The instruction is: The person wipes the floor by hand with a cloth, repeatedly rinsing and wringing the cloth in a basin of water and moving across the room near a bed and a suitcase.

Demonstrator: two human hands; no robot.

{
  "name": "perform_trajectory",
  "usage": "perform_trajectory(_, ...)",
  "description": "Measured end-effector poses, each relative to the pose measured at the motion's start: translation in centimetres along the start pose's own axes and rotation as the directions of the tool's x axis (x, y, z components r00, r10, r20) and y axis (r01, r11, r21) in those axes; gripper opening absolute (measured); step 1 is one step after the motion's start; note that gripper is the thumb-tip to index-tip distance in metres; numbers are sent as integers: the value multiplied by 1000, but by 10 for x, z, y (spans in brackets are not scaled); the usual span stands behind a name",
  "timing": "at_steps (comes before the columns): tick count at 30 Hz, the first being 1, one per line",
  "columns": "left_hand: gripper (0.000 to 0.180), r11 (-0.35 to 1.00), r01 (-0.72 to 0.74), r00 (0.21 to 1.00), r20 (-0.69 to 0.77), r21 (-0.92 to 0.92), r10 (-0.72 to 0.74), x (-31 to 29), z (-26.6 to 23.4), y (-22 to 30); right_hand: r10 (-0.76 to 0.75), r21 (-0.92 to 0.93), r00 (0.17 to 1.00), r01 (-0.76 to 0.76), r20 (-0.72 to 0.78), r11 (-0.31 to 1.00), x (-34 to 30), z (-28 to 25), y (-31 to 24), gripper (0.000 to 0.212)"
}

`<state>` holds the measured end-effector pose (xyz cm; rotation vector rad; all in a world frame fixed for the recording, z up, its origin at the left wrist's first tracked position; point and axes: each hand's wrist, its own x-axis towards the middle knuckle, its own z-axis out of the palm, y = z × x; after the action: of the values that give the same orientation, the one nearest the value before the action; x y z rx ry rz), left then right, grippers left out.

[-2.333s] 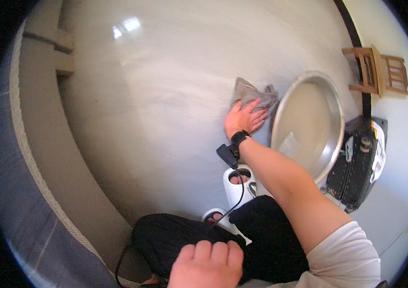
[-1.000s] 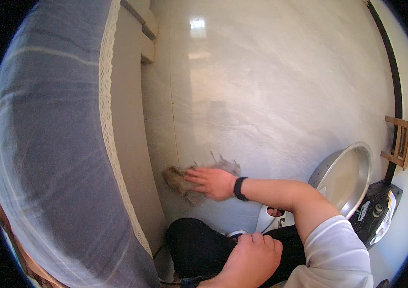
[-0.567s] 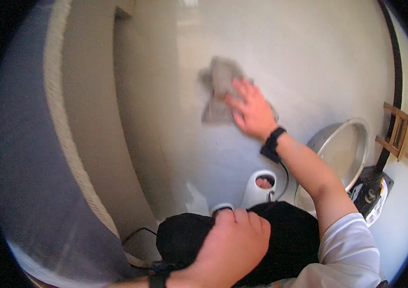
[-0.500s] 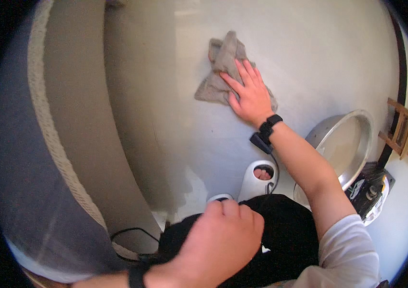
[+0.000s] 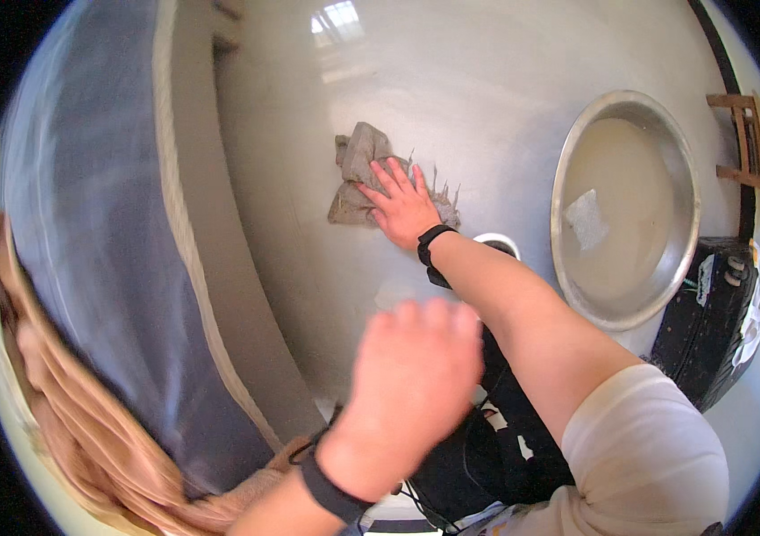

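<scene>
On the pale floor lies a crumpled grey-brown cloth (image 5: 365, 150) with a fringed edge on its right side. My right hand (image 5: 405, 207) presses flat on it, fingers spread and not wrapped round the fabric. Closer to me, my left hand (image 5: 415, 371) is held up as a loose fist, slightly blurred. Nothing shows in it, though its palm side is hidden. Both wrists wear black bands. Under my right forearm the rim of a white shoe (image 5: 498, 241) is partly visible.
A large metal basin (image 5: 697, 210) of cloudy water stands at the right, with a pale crumpled piece (image 5: 586, 220) in it. Beyond are a small wooden stool (image 5: 742, 143) and a black case (image 5: 719, 295). A bed with a blue-grey cover (image 5: 112, 196) and brown blanket (image 5: 76, 402) borders the left.
The view has shifted, bringing the whole basin and more of the bed into sight. My right hand and the cloth now appear further left and nearer. My left hand stays closed.
</scene>
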<state>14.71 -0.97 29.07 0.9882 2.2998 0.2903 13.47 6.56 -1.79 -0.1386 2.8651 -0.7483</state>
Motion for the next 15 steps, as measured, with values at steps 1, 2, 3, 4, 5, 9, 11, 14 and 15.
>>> perform_trajectory(1,12,1000,-29,999,24,-8,29,13,-36,-10,-15,-18,1000,15,4,1000,48,-24,-12,55)
perform_trajectory(2,10,1000,13,1000,-8,15,-13,4,-10,18,-74,-29,996,75,43,997,32,-16,-12,54)
perform_trajectory(3,10,995,98,995,-32,32,-97,1,2,37,-93,-41,989,98,113,994,25,-17,-14,54)
perform_trajectory(4,10,985,163,985,-64,49,-159,-3,10,45,-120,-50,985,126,123,991,22,-17,-10,54)
perform_trajectory(5,10,983,182,981,-82,36,-179,-12,17,47,-169,-67,974,180,152,981,20,-20,-6,54)
perform_trajectory(9,13,961,-67,990,-141,-267,29,-43,41,47,-281,-89,939,303,198,949,10,-16,2,57)
perform_trajectory(11,16,927,-144,981,-172,-346,89,-54,51,53,-324,-59,917,346,234,936,0,-16,1,56)
perform_trajectory(14,15,872,-276,941,-300,-403,159,-61,54,48,-347,-82,894,383,282,920,-12,-21,3,58)
perform_trajectory(15,15,869,-289,936,-309,-401,169,-62,54,45,-369,-122,879,419,301,900,-18,-22,3,58)
